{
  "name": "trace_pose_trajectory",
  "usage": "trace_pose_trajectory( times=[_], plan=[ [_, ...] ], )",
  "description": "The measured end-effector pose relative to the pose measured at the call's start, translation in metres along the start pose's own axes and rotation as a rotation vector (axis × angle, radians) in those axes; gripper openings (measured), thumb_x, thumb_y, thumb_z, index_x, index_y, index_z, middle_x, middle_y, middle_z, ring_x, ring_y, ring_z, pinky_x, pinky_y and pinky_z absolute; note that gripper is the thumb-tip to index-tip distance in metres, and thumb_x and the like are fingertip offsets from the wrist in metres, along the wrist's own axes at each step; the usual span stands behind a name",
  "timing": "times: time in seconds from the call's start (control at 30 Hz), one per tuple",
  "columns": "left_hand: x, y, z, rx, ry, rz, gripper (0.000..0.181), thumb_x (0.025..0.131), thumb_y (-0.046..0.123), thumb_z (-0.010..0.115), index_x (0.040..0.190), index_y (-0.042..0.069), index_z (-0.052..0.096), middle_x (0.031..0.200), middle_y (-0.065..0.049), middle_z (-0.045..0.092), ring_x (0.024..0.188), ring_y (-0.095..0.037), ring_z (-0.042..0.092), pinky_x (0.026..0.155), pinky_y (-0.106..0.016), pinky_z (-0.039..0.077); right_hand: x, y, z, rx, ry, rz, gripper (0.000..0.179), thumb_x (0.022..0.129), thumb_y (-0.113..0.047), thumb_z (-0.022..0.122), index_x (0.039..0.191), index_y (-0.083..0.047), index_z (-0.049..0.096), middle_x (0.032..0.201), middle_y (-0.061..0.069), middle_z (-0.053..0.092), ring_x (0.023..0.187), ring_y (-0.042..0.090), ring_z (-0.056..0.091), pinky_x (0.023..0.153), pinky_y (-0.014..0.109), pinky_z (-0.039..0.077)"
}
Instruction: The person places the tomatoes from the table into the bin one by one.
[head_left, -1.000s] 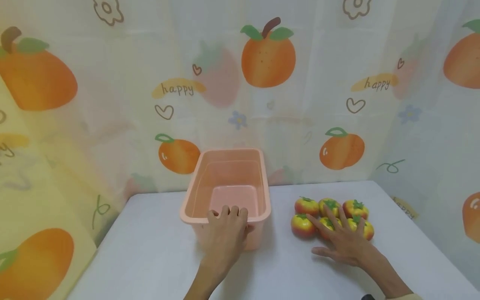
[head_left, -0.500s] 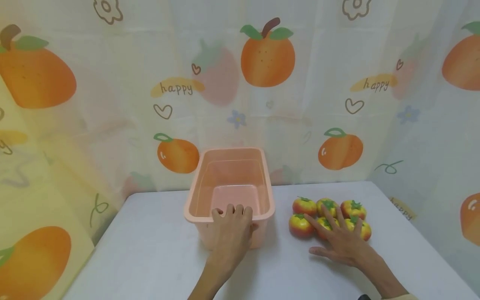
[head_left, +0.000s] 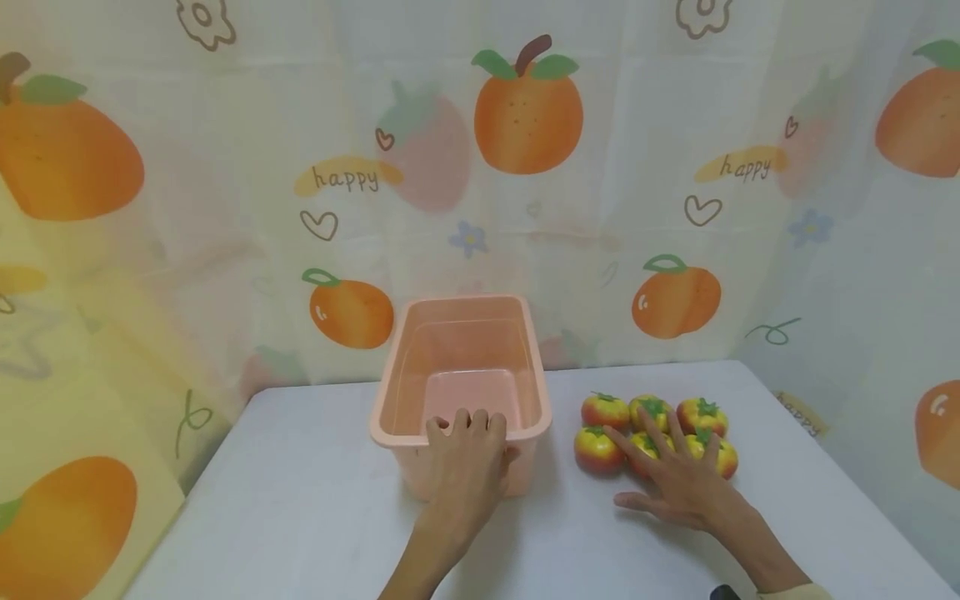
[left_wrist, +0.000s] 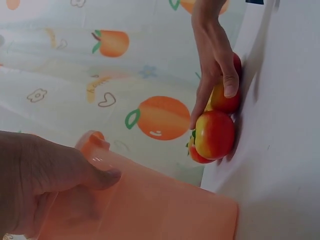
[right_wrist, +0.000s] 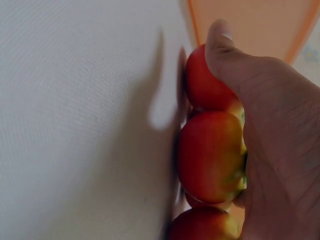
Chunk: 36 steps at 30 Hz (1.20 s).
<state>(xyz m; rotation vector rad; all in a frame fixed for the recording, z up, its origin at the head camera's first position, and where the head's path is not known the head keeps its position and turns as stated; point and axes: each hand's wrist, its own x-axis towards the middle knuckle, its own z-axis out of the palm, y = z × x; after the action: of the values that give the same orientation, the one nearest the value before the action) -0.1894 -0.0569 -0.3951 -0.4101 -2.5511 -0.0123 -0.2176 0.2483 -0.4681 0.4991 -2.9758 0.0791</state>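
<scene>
A pink rectangular plastic bin [head_left: 472,333] stands at the back middle of the white table, its inside bare. My left hand [head_left: 468,462] grips its near rim, fingers over the edge and thumb [left_wrist: 102,177] against the outer wall. To the right, several red-and-yellow fruits [head_left: 597,452] with green leafy tops, like persimmons, sit close together in two rows. Over them my right hand [head_left: 682,487] lies spread, fingers straight across the near row and reaching the back one. Its thumb points toward the bin, beside the near left fruit [right_wrist: 207,82]. The palm hides part of the near row.
A pale curtain [head_left: 585,250] printed with oranges hangs right behind the bin and continues along both sides. White tabletop [head_left: 300,500] shows left of the bin and in front of both hands.
The bin has slid slightly to the right, with my left hand on its rim. My right hand stays spread over the fruits, which have kept their places. The head view has shifted a little.
</scene>
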Motion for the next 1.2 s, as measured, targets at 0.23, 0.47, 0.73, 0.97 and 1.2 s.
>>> trace_pose_trajectory(
  times=[0.23,0.47,0.73,0.97,1.2],
  plan=[
    [-0.003,-0.005,-0.011,-0.025,-0.011,0.03,0.039,0.086,0.044,0.084,0.096,0.012,0.063,0.087,-0.003,0.067,0.086,-0.024,0.062,0.09,-0.049,0.047,-0.001,-0.002,-0.002,0.007,0.004,0.016,0.085,0.084,-0.081,0.06,0.158,-0.044,0.039,0.17,0.021,0.031,0.149,0.067,0.028,0.095,0.099,0.017],
    [-0.01,-0.017,-0.027,-0.063,-0.006,0.01,0.039,0.083,0.041,0.087,0.101,0.014,0.064,0.094,-0.005,0.066,0.094,-0.028,0.062,0.096,-0.054,0.047,-0.003,-0.002,-0.008,-0.043,0.034,0.02,0.084,0.086,-0.079,0.061,0.159,-0.043,0.038,0.167,0.023,0.036,0.147,0.065,0.033,0.095,0.098,0.022],
    [-0.013,-0.022,-0.023,0.006,-0.041,0.05,0.039,0.086,0.042,0.083,0.102,0.015,0.058,0.092,-0.003,0.065,0.091,-0.026,0.06,0.088,-0.048,0.046,-0.002,-0.005,-0.01,-0.015,-0.013,0.041,0.088,0.085,-0.083,0.058,0.16,-0.042,0.035,0.169,0.025,0.031,0.147,0.068,0.03,0.096,0.099,0.017],
    [-0.013,-0.024,-0.024,0.014,-0.057,0.062,0.041,0.086,0.043,0.083,0.103,0.015,0.058,0.097,-0.002,0.067,0.093,-0.025,0.06,0.086,-0.048,0.046,0.0,-0.006,-0.007,-0.009,-0.041,0.065,0.093,0.083,-0.085,0.058,0.161,-0.04,0.035,0.169,0.024,0.031,0.148,0.069,0.026,0.097,0.099,0.014],
    [-0.013,-0.026,-0.026,-0.029,-0.081,0.07,0.042,0.085,0.041,0.085,0.106,0.014,0.059,0.099,-0.003,0.067,0.095,-0.025,0.06,0.086,-0.048,0.047,0.002,-0.006,-0.007,0.0,-0.067,0.075,0.091,0.085,-0.084,0.056,0.161,-0.04,0.034,0.169,0.023,0.029,0.149,0.068,0.025,0.096,0.099,0.013]
  ],
)
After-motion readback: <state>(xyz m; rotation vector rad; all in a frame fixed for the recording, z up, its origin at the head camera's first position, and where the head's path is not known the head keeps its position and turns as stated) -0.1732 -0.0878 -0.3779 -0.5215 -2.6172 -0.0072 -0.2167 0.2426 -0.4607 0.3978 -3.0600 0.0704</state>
